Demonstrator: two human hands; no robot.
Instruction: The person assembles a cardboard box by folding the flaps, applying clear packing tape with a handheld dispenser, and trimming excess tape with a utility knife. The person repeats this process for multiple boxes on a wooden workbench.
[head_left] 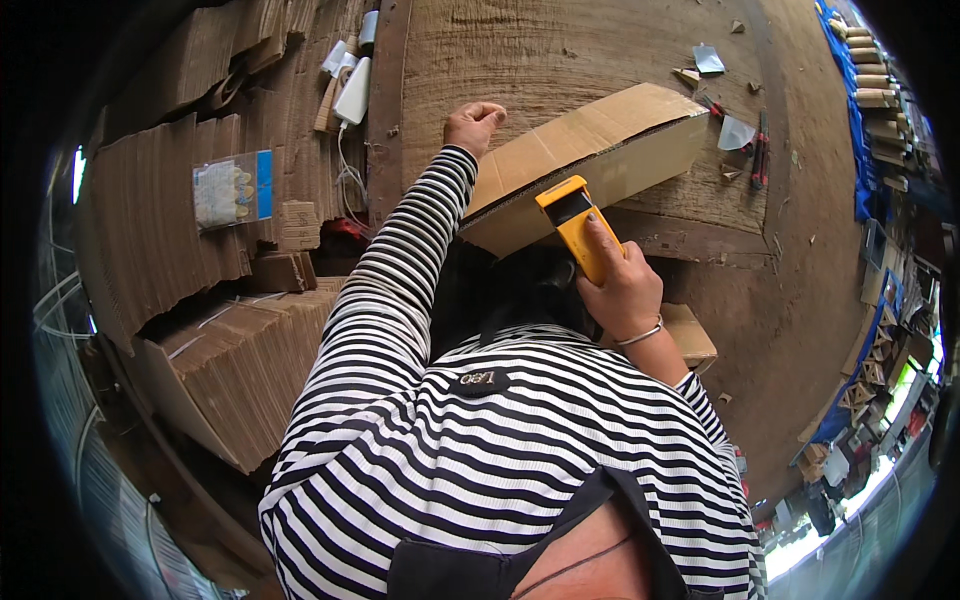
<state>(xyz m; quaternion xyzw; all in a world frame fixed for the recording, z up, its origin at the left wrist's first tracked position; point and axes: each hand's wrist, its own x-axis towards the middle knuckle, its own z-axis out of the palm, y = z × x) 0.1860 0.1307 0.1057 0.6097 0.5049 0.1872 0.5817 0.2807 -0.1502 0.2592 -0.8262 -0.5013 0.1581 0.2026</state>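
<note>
A long brown cardboard box (600,165) lies at a slant across the near edge of the wooden table, its right end farther away than its left. My left hand (475,128) is above the table by the box's left end, its fingers curled closed; anything inside them is hidden. In my right hand (622,285) is a yellow handheld tool (588,240) with a black section near its far end. My thumb or a finger lies along its top, and the tool's head is close to the near side of the box.
Stacks of flattened cardboard (160,230) fill the left side. A white power bank or adapter (353,92) with a cable sits by the table's left edge. Red-handled tools (761,150) and clear plastic pieces (737,133) lie right of the box. A smaller carton (690,335) stands below.
</note>
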